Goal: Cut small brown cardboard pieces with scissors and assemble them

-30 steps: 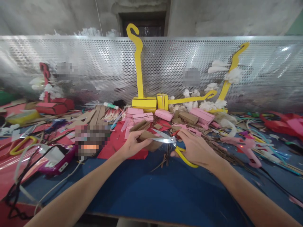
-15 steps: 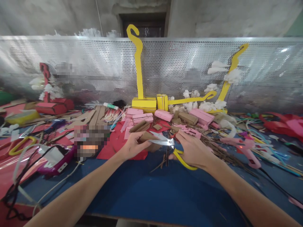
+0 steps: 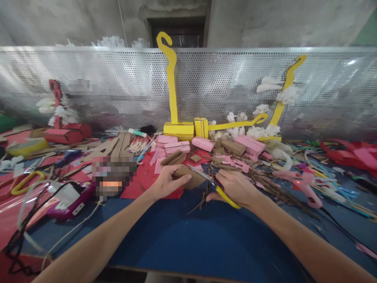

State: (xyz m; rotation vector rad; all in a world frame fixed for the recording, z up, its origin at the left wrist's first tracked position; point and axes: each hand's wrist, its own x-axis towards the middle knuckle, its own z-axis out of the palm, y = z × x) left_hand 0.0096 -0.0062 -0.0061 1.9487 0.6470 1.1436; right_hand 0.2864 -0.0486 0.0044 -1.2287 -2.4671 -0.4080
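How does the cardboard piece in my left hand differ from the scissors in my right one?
The cardboard piece is plain brown; the scissors have silvery blades and a yellow handle loop. The left hand holds the cardboard piece, while the right hand holds the scissors. Both are above the blue table.

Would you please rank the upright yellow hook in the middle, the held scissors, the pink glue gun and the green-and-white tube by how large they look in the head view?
1. Upright yellow hook
2. Held scissors and pink glue gun: too alike to rank
3. Green-and-white tube
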